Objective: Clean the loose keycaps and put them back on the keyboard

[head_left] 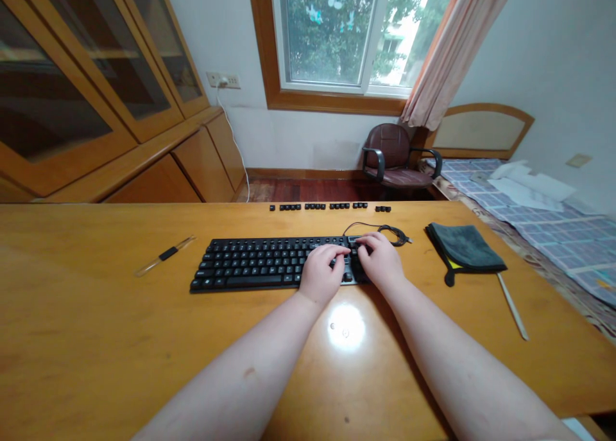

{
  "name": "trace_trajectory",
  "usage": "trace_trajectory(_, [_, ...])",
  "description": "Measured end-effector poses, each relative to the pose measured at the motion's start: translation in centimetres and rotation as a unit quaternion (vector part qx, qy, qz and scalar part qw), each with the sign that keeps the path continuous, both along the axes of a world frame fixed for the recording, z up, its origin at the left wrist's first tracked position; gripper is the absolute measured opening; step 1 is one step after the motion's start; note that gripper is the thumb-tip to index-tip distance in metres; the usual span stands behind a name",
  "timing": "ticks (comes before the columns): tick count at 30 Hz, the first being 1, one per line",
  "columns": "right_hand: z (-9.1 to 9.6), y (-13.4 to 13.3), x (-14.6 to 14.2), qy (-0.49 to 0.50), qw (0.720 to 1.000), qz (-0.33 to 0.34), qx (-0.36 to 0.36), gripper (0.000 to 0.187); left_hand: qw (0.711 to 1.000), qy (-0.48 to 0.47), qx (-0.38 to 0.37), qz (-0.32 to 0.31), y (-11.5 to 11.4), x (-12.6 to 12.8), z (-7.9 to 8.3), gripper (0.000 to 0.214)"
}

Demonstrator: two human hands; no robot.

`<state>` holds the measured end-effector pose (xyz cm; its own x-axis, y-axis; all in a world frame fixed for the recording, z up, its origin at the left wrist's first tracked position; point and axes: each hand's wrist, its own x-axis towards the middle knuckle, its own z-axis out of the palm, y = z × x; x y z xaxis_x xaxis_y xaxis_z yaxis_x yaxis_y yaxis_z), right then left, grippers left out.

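Note:
A black keyboard (260, 262) lies on the wooden desk, with its right end partly covered by both hands. My left hand (322, 273) rests on its right part, fingers bent and pointing right among the keys. Just to the right, my right hand (380, 258) curls over the keyboard's right end, its thumb and forefinger close to the left fingertips. Both sets of fingers look drawn together on the keys; anything small between them is hidden. Along the desk's far edge stand small black keycaps (315, 207) in a row of separate groups.
Behind the right hand lies a coiled black cable (393, 234). A folded grey cloth (464, 248) and a pale thin stick (513, 307) are at right. On the left is a clear tool with a black grip (168, 253). A chair (392, 155) stands beyond the desk.

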<state>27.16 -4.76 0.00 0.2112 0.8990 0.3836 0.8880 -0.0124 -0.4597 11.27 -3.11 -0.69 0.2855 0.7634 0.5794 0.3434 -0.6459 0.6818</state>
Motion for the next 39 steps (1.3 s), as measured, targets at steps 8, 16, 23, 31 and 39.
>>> trace_trajectory(8, [2.3,1.9,4.2,-0.014,0.98,-0.169,-0.1,0.041,1.0,-0.013,-0.011,0.001,-0.2,0.0,0.2,0.02])
trace_trajectory(16, [0.4,8.4,9.0,-0.123,0.956,-0.165,-0.208,0.045,1.0,-0.001,-0.026,0.0,0.0,0.1,0.0,0.021])
trace_trajectory(23, [0.2,10.3,9.7,-0.157,0.951,-0.115,-0.242,0.049,0.999,0.001,-0.034,-0.005,-0.1,0.0,-0.1,0.022])
trace_trajectory(31, [0.1,9.7,8.8,-0.179,0.943,-0.107,-0.259,0.036,0.999,0.008,-0.033,-0.003,0.1,0.1,0.0,0.021])
trace_trajectory(39, [1.7,4.9,5.3,-0.12,0.973,-0.124,-0.153,0.034,0.999,0.01,-0.033,-0.011,0.2,0.1,-0.1,0.02])
